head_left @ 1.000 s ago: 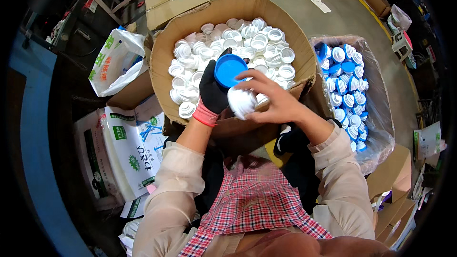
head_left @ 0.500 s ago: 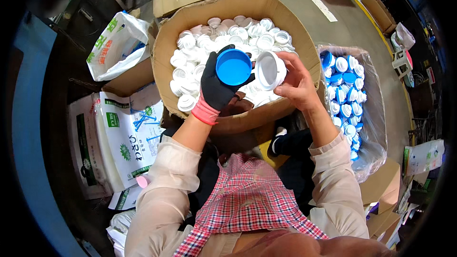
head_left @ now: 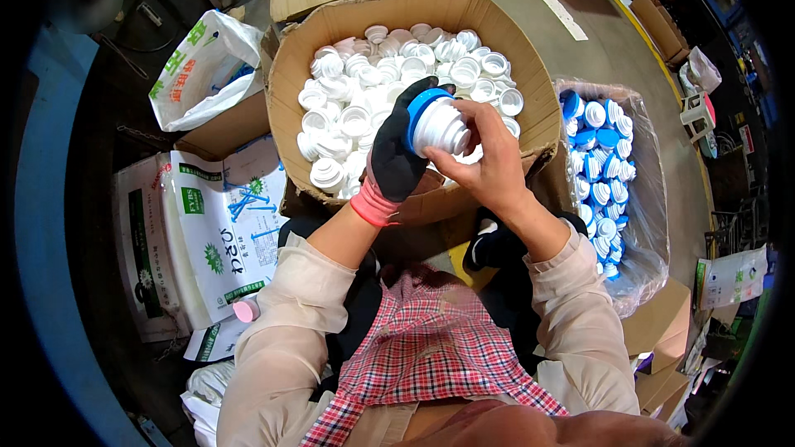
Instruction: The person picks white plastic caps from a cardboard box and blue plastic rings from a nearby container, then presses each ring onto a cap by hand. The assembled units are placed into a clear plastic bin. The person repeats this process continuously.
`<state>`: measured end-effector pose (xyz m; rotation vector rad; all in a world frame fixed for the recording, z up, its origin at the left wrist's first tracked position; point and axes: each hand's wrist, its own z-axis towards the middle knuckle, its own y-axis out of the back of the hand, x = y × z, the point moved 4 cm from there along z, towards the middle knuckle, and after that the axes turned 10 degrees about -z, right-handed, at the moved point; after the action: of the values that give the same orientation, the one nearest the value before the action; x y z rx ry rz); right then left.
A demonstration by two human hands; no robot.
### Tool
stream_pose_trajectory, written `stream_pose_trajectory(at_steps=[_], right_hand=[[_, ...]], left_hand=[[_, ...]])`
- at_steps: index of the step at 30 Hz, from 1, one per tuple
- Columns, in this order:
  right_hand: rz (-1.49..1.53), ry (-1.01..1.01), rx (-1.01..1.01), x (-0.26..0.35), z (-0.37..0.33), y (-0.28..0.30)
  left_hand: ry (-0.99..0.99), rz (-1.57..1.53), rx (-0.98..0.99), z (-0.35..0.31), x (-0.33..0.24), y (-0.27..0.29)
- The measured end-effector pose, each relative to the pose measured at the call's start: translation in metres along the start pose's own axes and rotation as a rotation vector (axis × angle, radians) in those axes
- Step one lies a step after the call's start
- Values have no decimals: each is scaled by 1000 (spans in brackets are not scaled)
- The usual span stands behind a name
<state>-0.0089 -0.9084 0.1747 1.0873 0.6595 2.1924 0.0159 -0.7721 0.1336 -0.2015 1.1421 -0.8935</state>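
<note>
The work is located at the centre of view, slightly toward 12 o'clock. The left hand (head_left: 391, 156), gloved, is curled around the blue cap (head_left: 416, 112) and supports it from the 9 o'clock side. The right hand (head_left: 498, 167), bare, pinches the white insert (head_left: 440, 127) between thumb and fingers from the 3 o'clock side.

Change of state: half a second ago, the cap lay hollow side up in the glove, and the insert was held apart at its 3 o'clock side, with its own hollow side showing. The insert has since been turned and brought against the cap. Its stepped side now faces outward, and the blue rim shows behind it toward 10 o'clock.

Significance: the two parts appear to be at the mating stage. Full seating cannot be confirmed from this angle.

Reference positions: the carton (head_left: 397, 10) at 12 o'clock contains loose inserts (head_left: 354, 121). The box (head_left: 651, 149) at 3 o'clock contains blue-and-white units (head_left: 607, 190) that resemble the pair in hand.
</note>
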Motion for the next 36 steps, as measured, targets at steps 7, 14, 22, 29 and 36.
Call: stream_pose_trajectory(at_steps=[7, 14, 22, 29, 36], right_hand=[[-64, 56, 21, 8, -1, 3], [-62, 93, 41, 10, -2, 4], [-28, 62, 131, 0, -3, 2], [410, -153, 294, -28, 4, -1], [827, -276, 371, -39, -6, -8]], left_hand=[[90, -278, -31, -1, 7, 5], [71, -130, -25, -3, 6, 6], [109, 91, -104, -4, 2, -1], [198, -77, -100, 0, -5, -4], [122, 50, -86, -5, 26, 15]])
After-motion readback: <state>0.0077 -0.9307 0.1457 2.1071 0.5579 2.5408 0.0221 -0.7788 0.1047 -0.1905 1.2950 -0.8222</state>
